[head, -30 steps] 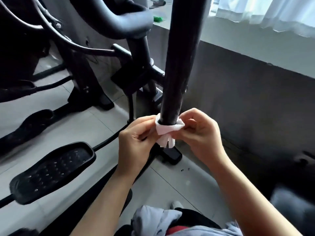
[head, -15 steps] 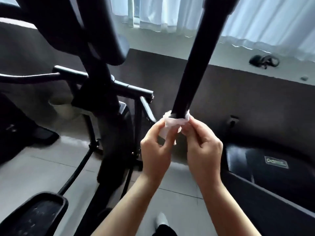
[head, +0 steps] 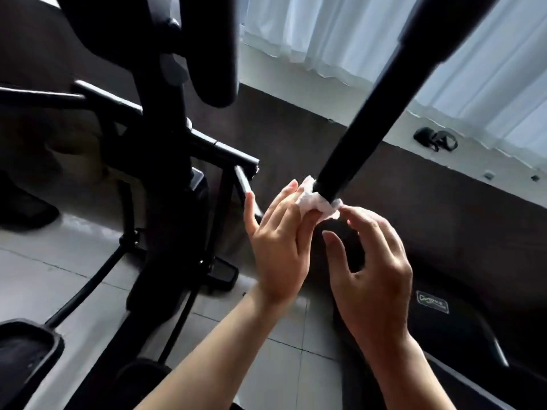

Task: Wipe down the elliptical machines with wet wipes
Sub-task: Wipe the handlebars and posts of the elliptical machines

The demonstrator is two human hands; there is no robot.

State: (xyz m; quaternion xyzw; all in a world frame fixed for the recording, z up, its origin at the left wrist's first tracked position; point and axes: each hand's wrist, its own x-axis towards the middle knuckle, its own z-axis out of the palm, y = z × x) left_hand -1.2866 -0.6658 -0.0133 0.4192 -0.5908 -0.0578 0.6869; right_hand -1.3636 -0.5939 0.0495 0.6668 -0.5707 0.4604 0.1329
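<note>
At the near left edge I saw a black foot pedal (head: 25, 347) of the elliptical, its tray-shaped rim dark against the pale tiled floor (head: 35, 279). Just right of it rose the machine's black central column (head: 165, 179), with thin crossbars (head: 225, 149) branching off to either side.

Right of the column came my left hand (head: 279, 247), back toward the camera and fingers reaching up toward the far side. Its fingers lay nearly straight, and the white wet wipe (head: 318, 201) sat bunched against their tips; I thought the thumb and forefinger were pressing the wipe to the bar, though the wipe hid the contact itself. The wipe was wrapped round the low end of a thick black handlebar tube (head: 381, 105), which slanted up and to the right out of the top of the view.

My right hand (head: 376, 267) hovered just beside the wipe on its right, fingers loosely spread and slightly bent, holding nothing; one fingertip came close to the wipe's right edge, and I could not tell whether it touched.

Farther right and behind, a dark low wall ran under a pale ledge (head: 384, 137) bearing a small black object (head: 435, 139), with white curtains (head: 340, 39) above. At the near right lay a black padded surface with a small label (head: 432, 301).
</note>
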